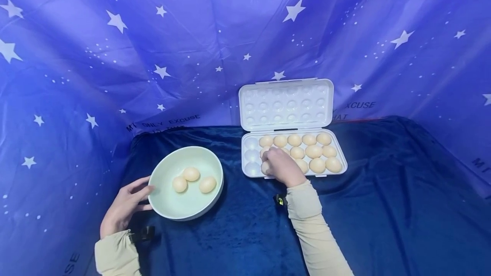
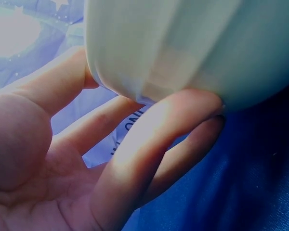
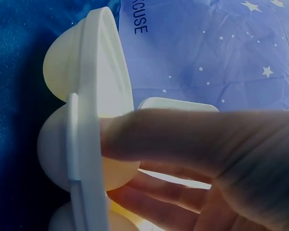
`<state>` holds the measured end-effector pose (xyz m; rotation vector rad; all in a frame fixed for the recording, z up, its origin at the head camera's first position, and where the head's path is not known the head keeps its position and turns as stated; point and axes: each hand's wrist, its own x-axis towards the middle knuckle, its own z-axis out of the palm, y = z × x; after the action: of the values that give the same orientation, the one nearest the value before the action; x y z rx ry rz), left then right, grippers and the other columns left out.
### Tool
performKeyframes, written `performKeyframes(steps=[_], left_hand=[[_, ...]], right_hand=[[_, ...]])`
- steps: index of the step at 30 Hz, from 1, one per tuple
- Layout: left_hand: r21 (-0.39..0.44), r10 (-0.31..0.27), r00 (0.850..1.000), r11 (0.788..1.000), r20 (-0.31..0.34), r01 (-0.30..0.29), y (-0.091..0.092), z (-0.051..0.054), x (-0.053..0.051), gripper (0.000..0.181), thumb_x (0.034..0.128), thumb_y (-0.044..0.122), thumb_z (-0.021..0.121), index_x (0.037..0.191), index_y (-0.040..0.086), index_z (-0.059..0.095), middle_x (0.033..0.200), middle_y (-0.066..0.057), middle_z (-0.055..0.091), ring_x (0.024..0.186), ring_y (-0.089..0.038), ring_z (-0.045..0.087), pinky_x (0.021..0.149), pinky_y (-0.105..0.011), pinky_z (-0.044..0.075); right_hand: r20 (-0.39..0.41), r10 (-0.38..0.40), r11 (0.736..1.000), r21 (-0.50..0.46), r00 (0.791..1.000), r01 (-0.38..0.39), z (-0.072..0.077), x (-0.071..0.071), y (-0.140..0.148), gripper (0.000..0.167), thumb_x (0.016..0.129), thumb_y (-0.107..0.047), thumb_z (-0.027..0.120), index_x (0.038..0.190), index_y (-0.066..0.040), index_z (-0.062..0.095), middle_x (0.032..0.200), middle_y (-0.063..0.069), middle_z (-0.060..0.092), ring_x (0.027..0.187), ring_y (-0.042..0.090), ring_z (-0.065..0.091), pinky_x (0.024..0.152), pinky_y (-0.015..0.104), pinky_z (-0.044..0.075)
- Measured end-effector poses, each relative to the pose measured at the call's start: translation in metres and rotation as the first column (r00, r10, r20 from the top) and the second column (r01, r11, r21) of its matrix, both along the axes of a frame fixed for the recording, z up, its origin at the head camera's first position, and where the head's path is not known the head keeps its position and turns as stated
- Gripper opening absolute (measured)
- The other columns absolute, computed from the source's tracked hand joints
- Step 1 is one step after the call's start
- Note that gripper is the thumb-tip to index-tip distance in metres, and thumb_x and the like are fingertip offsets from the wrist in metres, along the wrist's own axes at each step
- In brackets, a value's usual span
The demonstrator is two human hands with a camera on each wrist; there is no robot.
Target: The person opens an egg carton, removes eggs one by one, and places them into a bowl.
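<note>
My left hand (image 1: 124, 205) grips the left side of a pale green bowl (image 1: 163, 203), thumb at the rim and fingers against its outer wall in the left wrist view. Inside the bowl lie three light brown eggs (image 1: 191, 174). To the right, an open white egg carton (image 1: 245, 139) holds rows of eggs (image 1: 294, 140), and its leftmost column shows bare cups (image 1: 252, 168). My right hand (image 1: 284, 166) reaches over the carton's front edge and pinches an egg (image 3: 121, 174) seated in a front cup. That hand hides part of the neighbouring eggs.
The carton's lid (image 1: 285, 104) stands raised at the back, near a blue star-printed curtain (image 1: 215, 46). A dark blue velvet cloth (image 1: 245, 233) covers the table and stretches between the bowl and the carton.
</note>
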<state>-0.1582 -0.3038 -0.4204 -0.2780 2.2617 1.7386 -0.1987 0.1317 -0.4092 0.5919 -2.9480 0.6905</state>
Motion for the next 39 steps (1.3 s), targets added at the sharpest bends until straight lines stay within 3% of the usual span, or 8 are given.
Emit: performKeyframes(steps=[5, 11, 19, 23, 27, 34, 39], left_hand=[[-0.005, -0.024, 1.000, 1.000, -0.006, 0.024, 0.002, 0.004, -0.001, 0.063, 0.0983, 0.025, 0.065, 0.148, -0.005, 0.039, 0.105, 0.013, 0.068, 0.086, -0.007, 0.071, 0.071, -0.034, 0.062], [-0.005, -0.044, 0.999, 0.999, 0.000, 0.044, 0.005, 0.009, -0.004, 0.063, 0.0981, 0.025, 0.065, 0.148, -0.005, 0.039, 0.109, 0.009, 0.068, 0.087, -0.007, 0.071, 0.073, -0.034, 0.062], [0.037, -0.044, 0.999, 0.998, 0.002, 0.044, 0.007, 0.004, -0.008, 0.065, 0.0979, 0.025, 0.065, 0.149, -0.004, 0.037, 0.106, 0.012, 0.068, 0.087, -0.006, 0.071, 0.073, -0.034, 0.062], [0.061, -0.037, 0.999, 0.997, -0.005, 0.037, 0.005, 0.002, -0.008, 0.065, 0.0980, 0.024, 0.065, 0.148, -0.006, 0.037, 0.102, 0.015, 0.068, 0.087, -0.006, 0.071, 0.072, -0.033, 0.062], [0.076, -0.024, 1.000, 0.997, -0.001, 0.024, 0.002, 0.003, -0.005, 0.061, 0.0969, 0.024, 0.067, 0.146, -0.003, 0.042, 0.099, 0.017, 0.068, 0.087, -0.007, 0.072, 0.072, -0.033, 0.062], [0.049, -0.008, 1.000, 0.999, 0.008, 0.008, -0.005, 0.002, 0.003, 0.048, 0.0957, 0.028, 0.068, 0.138, 0.009, 0.055, 0.096, 0.020, 0.069, 0.085, -0.007, 0.072, 0.072, -0.034, 0.062], [0.061, -0.013, 1.000, 0.998, 0.005, 0.012, -0.003, 0.002, 0.002, 0.046, 0.0959, 0.027, 0.068, 0.137, 0.011, 0.056, 0.096, 0.020, 0.069, 0.085, -0.007, 0.072, 0.072, -0.034, 0.062]], right_hand=[[-0.012, -0.008, 1.000, -0.028, 1.000, 0.008, 0.007, 0.002, 0.003, 0.020, 0.064, 0.003, 0.075, 0.083, 0.000, 0.069, 0.083, 0.012, 0.062, 0.080, 0.030, 0.059, 0.075, 0.044, 0.053], [-0.023, -0.042, 0.997, -0.067, 0.999, 0.040, 0.017, 0.006, 0.004, 0.032, 0.063, -0.002, 0.076, 0.094, 0.004, 0.072, 0.091, 0.017, 0.066, 0.086, 0.032, 0.061, 0.079, 0.045, 0.055], [-0.074, 0.002, 0.992, -0.123, 0.997, -0.011, 0.018, 0.003, -0.007, 0.032, 0.066, -0.010, 0.078, 0.095, 0.002, 0.072, 0.093, 0.013, 0.067, 0.089, 0.029, 0.062, 0.080, 0.042, 0.054], [-0.106, 0.059, 0.983, -0.168, 0.993, -0.076, 0.020, 0.002, -0.022, 0.031, 0.067, -0.015, 0.079, 0.095, -0.003, 0.073, 0.095, 0.008, 0.067, 0.089, 0.023, 0.060, 0.078, 0.037, 0.053], [-0.097, 0.136, 0.972, -0.177, 0.986, -0.151, 0.030, 0.008, -0.046, 0.032, 0.069, -0.017, 0.080, 0.098, -0.006, 0.072, 0.098, 0.005, 0.067, 0.091, 0.019, 0.060, 0.078, 0.032, 0.052], [-0.112, 0.286, 0.950, -0.098, 0.952, -0.297, 0.048, 0.016, -0.090, 0.032, 0.074, -0.017, 0.079, 0.104, -0.009, 0.072, 0.108, 0.005, 0.064, 0.101, 0.021, 0.057, 0.086, 0.032, 0.051], [-0.103, 0.357, 0.933, -0.001, 0.928, -0.359, 0.045, 0.012, -0.111, 0.030, 0.073, -0.014, 0.078, 0.102, -0.009, 0.072, 0.107, 0.005, 0.065, 0.099, 0.020, 0.057, 0.089, 0.029, 0.049]])
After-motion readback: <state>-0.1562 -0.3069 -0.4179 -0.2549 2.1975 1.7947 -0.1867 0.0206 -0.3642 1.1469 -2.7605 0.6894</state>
